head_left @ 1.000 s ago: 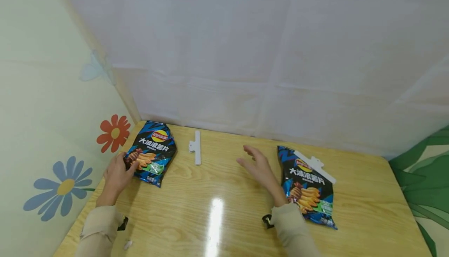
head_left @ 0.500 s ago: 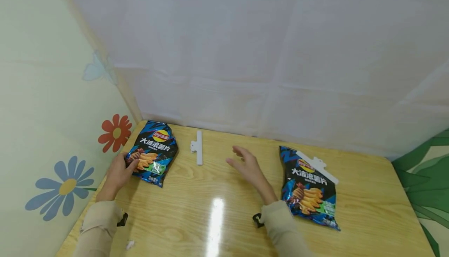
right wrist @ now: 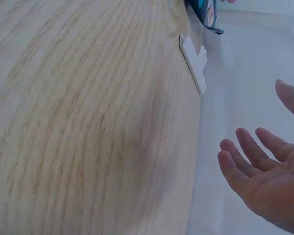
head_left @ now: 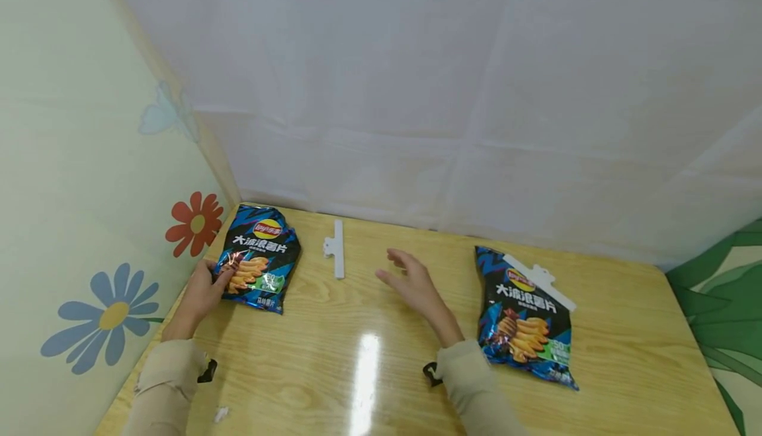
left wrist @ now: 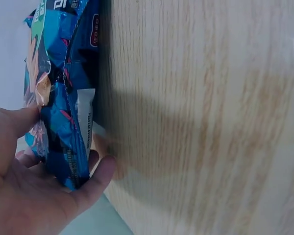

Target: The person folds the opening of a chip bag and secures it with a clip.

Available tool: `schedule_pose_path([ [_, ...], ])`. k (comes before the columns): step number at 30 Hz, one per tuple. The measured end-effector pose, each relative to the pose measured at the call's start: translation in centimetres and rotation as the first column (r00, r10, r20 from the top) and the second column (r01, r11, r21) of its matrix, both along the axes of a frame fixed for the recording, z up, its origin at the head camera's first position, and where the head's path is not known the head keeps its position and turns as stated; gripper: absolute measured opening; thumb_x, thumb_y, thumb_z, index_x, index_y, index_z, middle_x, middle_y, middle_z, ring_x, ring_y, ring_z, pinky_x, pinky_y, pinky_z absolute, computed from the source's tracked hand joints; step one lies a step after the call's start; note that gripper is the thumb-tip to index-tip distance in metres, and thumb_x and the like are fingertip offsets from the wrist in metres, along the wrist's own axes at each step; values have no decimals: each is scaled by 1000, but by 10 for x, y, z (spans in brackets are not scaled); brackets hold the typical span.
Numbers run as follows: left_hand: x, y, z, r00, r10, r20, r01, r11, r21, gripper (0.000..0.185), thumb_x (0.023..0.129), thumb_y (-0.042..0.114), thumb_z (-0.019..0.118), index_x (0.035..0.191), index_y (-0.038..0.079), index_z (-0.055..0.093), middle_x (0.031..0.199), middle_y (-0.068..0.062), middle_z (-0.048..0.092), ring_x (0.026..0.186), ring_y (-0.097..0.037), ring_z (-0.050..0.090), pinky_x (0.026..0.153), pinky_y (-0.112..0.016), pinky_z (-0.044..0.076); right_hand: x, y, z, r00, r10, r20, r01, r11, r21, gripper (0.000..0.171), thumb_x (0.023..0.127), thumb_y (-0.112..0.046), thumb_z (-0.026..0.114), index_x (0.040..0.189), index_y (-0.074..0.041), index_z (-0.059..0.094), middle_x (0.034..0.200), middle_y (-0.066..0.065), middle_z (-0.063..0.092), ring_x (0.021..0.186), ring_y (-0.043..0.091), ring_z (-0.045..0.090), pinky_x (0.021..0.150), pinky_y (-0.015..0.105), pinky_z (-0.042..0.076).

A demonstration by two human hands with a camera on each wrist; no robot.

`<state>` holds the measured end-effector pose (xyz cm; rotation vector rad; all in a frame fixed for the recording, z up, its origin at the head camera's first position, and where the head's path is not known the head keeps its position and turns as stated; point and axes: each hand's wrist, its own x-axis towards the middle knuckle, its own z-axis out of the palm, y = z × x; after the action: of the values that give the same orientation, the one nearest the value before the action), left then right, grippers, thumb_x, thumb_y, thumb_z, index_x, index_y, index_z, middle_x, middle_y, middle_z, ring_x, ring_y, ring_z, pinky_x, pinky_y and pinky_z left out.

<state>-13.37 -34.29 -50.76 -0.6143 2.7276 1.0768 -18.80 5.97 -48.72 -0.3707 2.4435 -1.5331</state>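
a person in 2 pale sleeves (head_left: 470,373) works at a wooden table (head_left: 297,363). the left hand (head_left: 200,294) grips the near left part of the left bag (head_left: 270,251), a dark blue chip bag at the table's far left; the thumb lies over its printed front and the fingers curl beneath it. that edge appears lifted; i cannot tell how much of the bag touches the table.

the right hand (head_left: 415,287) hangs above the table, palm toward the left, fingers apart and a little bent, holding nothing. the white clip (head_left: 339,251) lies between the left bag and this hand, touching neither. from the right fingertips it is left and slightly farther away. its long bar points away from the person, toward the hanging sheet (head_left: 369,92), and its grip tab sticks out toward the left bag. of the 2 hands, the right is nearer to it.

well to the right, past the right hand, lies the right bag (head_left: 526,330), with the second clip (head_left: 538,282) slanting across its upper end; whether it is clamped i cannot tell.
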Motion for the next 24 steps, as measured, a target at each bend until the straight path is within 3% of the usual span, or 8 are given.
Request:
schedule_pose_path([
  [6, 8, -1, -1, 987, -61, -150, 53, 997, -62, 19, 106, 9, 40, 104, -10, 37, 90, -23, 45, 82, -33, 50, 66, -34, 43, 2, -5, -2, 1000, 4, 4, -4, 1000, 0, 60, 95, -26, 66, 145, 1, 45, 144, 21, 52, 134, 40, 49, 111, 53, 39],
  [13, 15, 1, -5, 981, -44, -187, 36, 998, -48, 15, 106, 7, 36, 100, -7, 35, 89, -19, 41, 84, -32, 47, 68, -31, 39, 6, -9, -5, 1000, 18, 12, -18, 1000, -6, 59, 96, -26, 66, 145, 1, 45, 144, 21, 52, 133, 40, 49, 111, 53, 40],
  [24, 24, 9, -8, 931, -61, -359, 64, 998, -3, 12, 105, 3, 37, 98, -6, 33, 82, -13, 38, 69, -14, 38, 58, -24, 33, 16, -17, -15, 997, 53, 50, -53, 999, -8, 58, 98, -26, 62, 146, 1, 43, 145, 21, 51, 135, 39, 48, 111, 53, 40],
])
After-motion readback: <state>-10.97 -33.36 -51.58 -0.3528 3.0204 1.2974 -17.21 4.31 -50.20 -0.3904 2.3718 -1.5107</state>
